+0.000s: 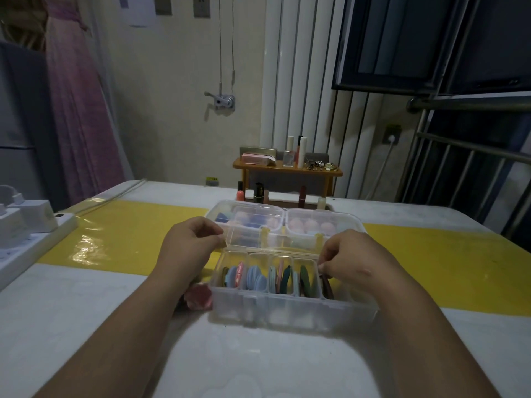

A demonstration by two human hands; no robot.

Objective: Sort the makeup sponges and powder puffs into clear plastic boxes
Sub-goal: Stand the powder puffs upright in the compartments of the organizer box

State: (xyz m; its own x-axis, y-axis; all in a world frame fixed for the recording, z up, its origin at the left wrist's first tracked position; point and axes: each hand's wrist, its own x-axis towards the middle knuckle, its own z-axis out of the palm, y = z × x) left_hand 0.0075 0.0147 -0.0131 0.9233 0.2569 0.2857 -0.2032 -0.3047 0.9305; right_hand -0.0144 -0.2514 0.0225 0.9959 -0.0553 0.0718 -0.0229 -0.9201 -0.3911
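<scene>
The left hand (191,242) pinches the lid (273,239) to keep it open; the right hand (353,259), with curled fingers, seems to pinch a dark puff (327,285) upright into the box (287,308).

Dim, grainy indoor light, glare on the yellow mat (129,234), curved edges, perhaps soft focus up close.

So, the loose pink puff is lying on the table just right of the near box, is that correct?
Not quite: in the head view the pink puff lies on the table just left of the near box, not right.
</scene>
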